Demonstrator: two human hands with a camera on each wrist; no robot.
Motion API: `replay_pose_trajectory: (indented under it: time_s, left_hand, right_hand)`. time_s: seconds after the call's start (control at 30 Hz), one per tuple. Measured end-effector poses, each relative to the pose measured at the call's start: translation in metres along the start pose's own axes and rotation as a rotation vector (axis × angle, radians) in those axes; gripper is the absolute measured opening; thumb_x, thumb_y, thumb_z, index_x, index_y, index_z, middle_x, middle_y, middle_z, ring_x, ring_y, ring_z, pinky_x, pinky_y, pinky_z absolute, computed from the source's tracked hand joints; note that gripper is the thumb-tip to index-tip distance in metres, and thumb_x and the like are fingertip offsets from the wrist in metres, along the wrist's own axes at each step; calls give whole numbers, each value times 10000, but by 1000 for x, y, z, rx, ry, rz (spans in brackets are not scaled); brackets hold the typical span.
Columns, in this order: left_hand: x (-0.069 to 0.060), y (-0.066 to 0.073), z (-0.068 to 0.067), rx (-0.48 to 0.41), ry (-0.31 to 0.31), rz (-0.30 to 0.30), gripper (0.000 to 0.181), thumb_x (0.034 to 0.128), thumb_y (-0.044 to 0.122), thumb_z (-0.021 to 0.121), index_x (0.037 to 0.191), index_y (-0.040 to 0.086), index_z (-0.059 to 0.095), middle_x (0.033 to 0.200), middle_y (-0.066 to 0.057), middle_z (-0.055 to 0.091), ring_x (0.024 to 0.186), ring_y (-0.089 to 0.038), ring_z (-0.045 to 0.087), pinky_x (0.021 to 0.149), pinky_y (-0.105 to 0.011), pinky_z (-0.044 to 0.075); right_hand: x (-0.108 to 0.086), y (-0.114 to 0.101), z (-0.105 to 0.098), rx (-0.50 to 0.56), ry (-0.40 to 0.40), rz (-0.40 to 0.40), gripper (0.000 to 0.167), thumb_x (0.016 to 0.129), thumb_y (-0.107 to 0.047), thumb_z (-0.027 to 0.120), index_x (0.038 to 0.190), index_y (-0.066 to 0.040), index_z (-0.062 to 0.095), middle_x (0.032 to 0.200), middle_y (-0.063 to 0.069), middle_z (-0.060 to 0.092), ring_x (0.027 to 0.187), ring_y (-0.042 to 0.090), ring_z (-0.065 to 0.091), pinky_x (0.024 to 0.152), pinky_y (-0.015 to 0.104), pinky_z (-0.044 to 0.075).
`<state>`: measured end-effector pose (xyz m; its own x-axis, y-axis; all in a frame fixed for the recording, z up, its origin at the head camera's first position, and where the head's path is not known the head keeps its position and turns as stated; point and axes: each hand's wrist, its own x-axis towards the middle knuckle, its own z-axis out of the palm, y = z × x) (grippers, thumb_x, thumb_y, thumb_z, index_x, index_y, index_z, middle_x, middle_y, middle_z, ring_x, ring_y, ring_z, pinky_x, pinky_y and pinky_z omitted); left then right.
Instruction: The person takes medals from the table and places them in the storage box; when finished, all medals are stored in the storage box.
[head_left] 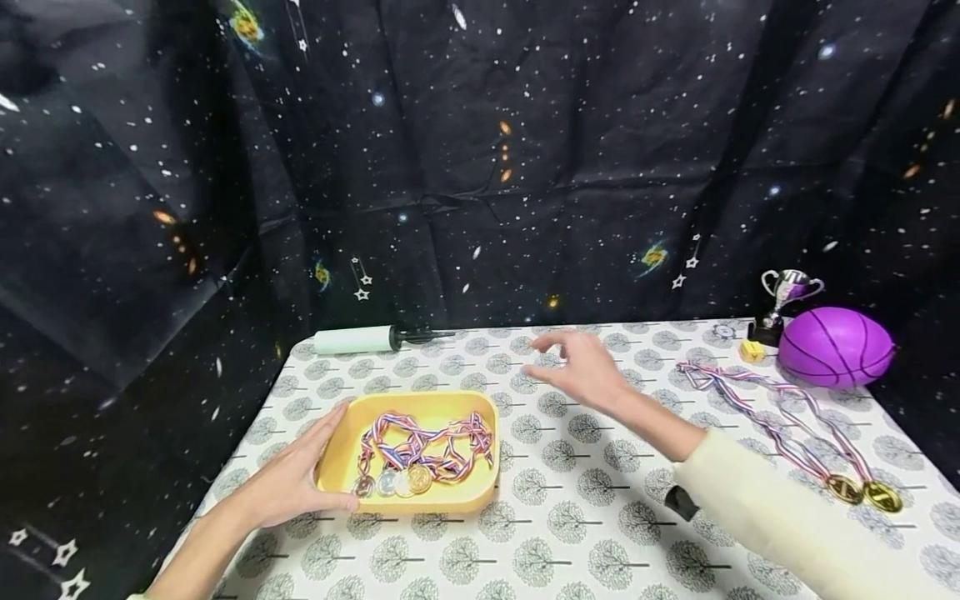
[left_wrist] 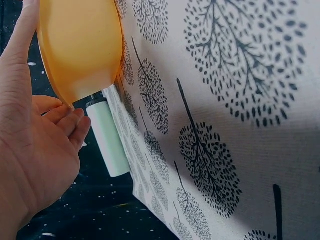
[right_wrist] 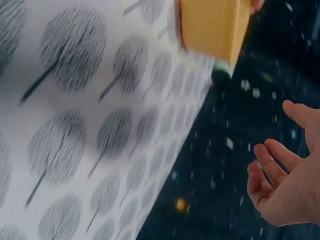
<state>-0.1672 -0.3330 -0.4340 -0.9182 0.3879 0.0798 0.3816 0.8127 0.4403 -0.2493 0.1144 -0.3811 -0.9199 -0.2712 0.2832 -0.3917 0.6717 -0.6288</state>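
Note:
A yellow container (head_left: pixel 450 500) stands at the left of the table, holding several medals (head_left: pixel 420 478) at its front and a tangle of striped ribbons (head_left: pixel 397 454). My left hand (head_left: pixel 288 483) grips its left end, thumb at the front corner and fingers along the side. In the left wrist view, the fingertips of that hand (left_wrist: pixel 45 145) touch the container (left_wrist: pixel 82 45). My right hand (head_left: pixel 581 371) is in the air to the right of the container, thumb and fingers apart and holding nothing; the right wrist view shows this hand (right_wrist: pixel 290 180) away from the container (right_wrist: pixel 210 27).
A pale green pump (head_left: pixel 352 340) lies at the back left. On the right are two medals (head_left: pixel 883 497) with ribbons, a purple ball (head_left: pixel 836 347), a silver trophy (head_left: pixel 789 287) and a small yellow block (head_left: pixel 752 351). A black object (head_left: pixel 681 502) lies beside my right sleeve.

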Motion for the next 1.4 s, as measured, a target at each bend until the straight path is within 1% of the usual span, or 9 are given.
replay_pose_trajectory:
  time_s: [0.17,0.3,0.63,0.7,0.87,0.97,1.07,1.23,1.4]
  left_hand:
    - [-1,1,-1,9,8,14,1383,718,694,890,1716,100,140,1714,-260,249,1531,-497,310,1169,-694,341]
    - [-1,1,-1,13,12,18,1379,718,676,900,1715,95,145,1713,-260,251,1528,-500,313,1164,-699,343]
    - [-2,-1,2,19,13,14,1388,711,711,883,1713,90,149,1708,-272,253,1531,-502,303,1171,-705,327]
    - [-1,-1,2,19,13,15,1389,711,711,883,1713,90,148,1708,-273,252,1530,-504,303,1168,-709,329]
    - [-1,-1,1,17,13,20,1385,715,696,890,1711,81,150,1708,-274,250,1529,-506,302,1170,-707,326]
    - [-1,-1,0,15,14,21,1382,716,682,897,1710,76,154,1704,-281,254,1525,-513,305,1166,-713,326]
    - [-1,-1,-1,14,12,16,1377,716,678,899,1711,83,156,1706,-276,253,1528,-508,304,1165,-713,329]
    - [-1,1,-3,18,13,23,1378,708,664,911,1707,71,169,1703,-277,263,1523,-506,316,1156,-711,349]
    - [-1,2,-3,25,13,31,1382,705,655,917,1703,55,174,1700,-283,266,1520,-511,318,1156,-711,348]
  right_hand:
    - [-12,31,-37,-1,38,72,545,909,-419,845,1335,-101,727,1325,121,714,1161,340,627,877,470,559]
    - [-27,61,-64,-13,52,116,602,920,-447,831,1387,-94,692,1363,146,694,1193,364,627,897,491,557]
    - [-86,134,-119,-57,57,163,710,946,-422,812,1506,-53,579,1401,233,654,1132,410,652,780,352,567]
    - [-102,148,-130,-69,50,172,710,954,-406,807,1519,-51,564,1378,248,660,1091,382,671,759,333,569]
    - [-144,181,-154,-84,23,207,642,963,-368,808,1488,-64,597,1302,236,680,971,107,655,700,287,561]
    - [-167,197,-163,-93,14,227,610,965,-349,807,1469,-59,619,1348,222,653,923,-8,618,669,268,551]
    - [-186,210,-168,-124,7,266,598,966,-366,803,1452,-59,637,1340,180,632,904,-44,587,624,255,518]
    - [-215,228,-172,-161,0,331,605,957,-388,810,1413,-21,655,1149,89,674,819,-7,550,589,249,465]
    - [-236,243,-167,-183,90,316,523,897,-293,877,1287,18,722,849,-45,646,692,54,487,541,254,398]
